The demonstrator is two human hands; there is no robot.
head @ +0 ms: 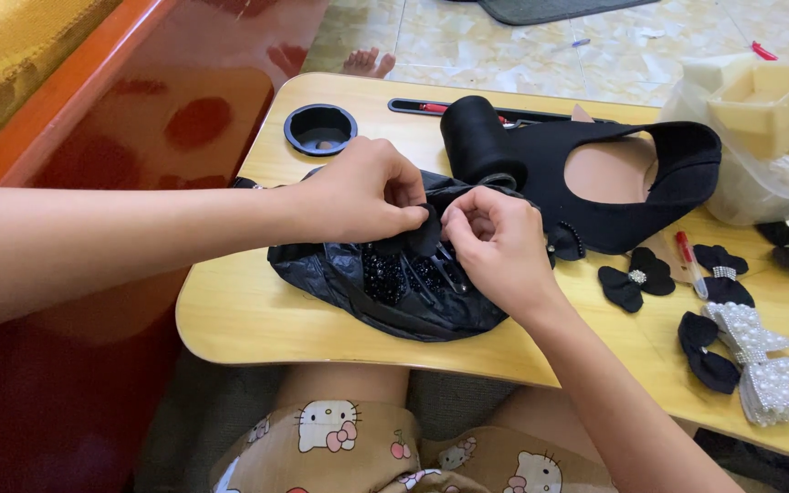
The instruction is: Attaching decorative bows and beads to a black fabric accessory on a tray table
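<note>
Both hands at frame centre, over the black plastic bag (385, 292) lying open on the wooden lap table (248, 319). Left hand (362, 192) is pinched on a small black fabric piece (424, 236), thumb and forefinger closed on its left edge. Right hand (495, 242) is curled in, fingertips nipping the same piece from the right, so it's held between both hands just above the bag. Bag holds a heap of black beads (385, 274) and some thin dark bits I can't make out. My read: I'm mid-way through shaping or folding this piece into a bow, not attaching anything yet. Next move probably needs a steady pinch at the middle while the other hand picks up a bead or fastener from the bag; letting go early would likely undo the fold. Right of centre, a black high-heeled shoe (632, 183) lies on the table. Finished black bows (636, 278) and pearl-covered bows (755, 361) sit at lower right, with a red-capped pen (689, 263) between them. Round black cup holder (320, 128) at upper centre-left.
</note>
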